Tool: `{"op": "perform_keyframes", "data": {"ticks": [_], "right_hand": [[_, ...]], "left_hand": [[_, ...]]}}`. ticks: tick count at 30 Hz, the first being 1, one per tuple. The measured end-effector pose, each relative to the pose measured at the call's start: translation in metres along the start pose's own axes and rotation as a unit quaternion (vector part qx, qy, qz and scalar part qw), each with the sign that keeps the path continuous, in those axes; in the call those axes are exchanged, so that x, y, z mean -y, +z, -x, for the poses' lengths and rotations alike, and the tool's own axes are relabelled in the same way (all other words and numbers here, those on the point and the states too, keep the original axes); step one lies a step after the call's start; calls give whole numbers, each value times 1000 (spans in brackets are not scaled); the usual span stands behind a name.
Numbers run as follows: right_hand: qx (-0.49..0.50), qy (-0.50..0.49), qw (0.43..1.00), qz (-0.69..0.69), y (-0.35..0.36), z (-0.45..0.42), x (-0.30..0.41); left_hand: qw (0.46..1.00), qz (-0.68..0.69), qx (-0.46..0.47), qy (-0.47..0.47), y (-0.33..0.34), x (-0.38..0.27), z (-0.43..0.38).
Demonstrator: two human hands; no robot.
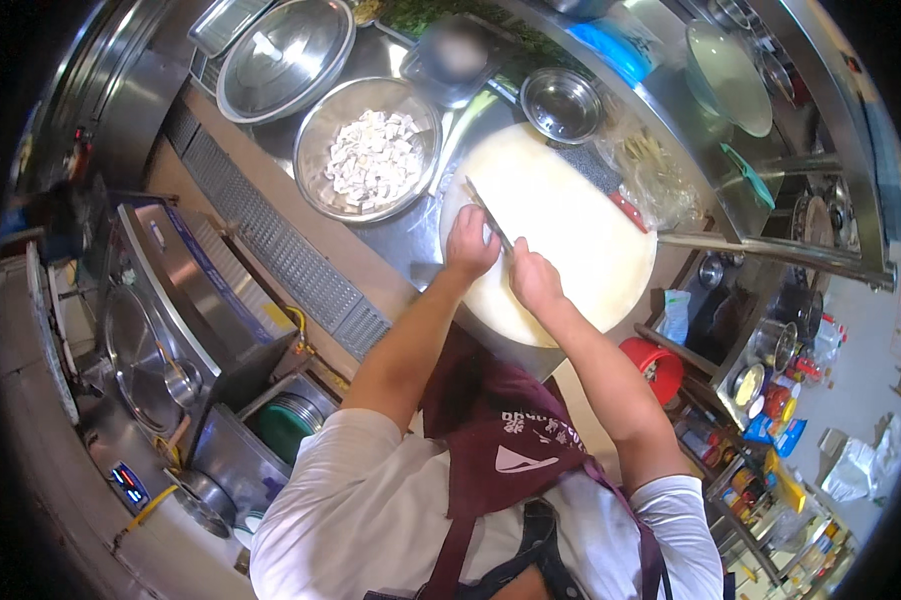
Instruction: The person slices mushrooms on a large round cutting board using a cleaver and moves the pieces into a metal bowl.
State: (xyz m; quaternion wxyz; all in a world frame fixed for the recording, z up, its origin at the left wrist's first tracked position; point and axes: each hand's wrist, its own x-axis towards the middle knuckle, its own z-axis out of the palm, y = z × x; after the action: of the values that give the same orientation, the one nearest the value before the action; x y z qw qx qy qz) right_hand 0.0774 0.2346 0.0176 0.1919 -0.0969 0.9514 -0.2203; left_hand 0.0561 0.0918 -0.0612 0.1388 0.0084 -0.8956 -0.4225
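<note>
A thick, round, off-white cutting board (585,232) lies on the steel counter before me. My right hand (535,279) grips the handle of a kitchen knife (488,214), its blade reaching away across the left part of the board. Close beside the blade, my left hand (471,244) has its fingers curled on a small white piece of food (486,234), mostly covered by them. To the left of the board stands a steel mixing bowl (309,161) holding diced white food (375,161), exact kind unclear.
Behind the bowl sits a large steel lid (289,64). An empty-looking steel bowl (561,105) and plastic-bagged stalks (649,169) border the board's far side. A red bucket (654,367) stands by my right arm. A steel shelf (777,244) overhangs the right.
</note>
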Motion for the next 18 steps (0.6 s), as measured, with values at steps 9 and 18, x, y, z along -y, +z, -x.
{"op": "perform_keyframes", "data": {"ticks": [9,18], "right_hand": [[40,30,999,7,-16,14,-6],[43,7,999,2,-20,2,-5]], "left_hand": [[999,1,14,43,-6,-6,-1],[999,-32,21,7,-2,-8,0]]}}
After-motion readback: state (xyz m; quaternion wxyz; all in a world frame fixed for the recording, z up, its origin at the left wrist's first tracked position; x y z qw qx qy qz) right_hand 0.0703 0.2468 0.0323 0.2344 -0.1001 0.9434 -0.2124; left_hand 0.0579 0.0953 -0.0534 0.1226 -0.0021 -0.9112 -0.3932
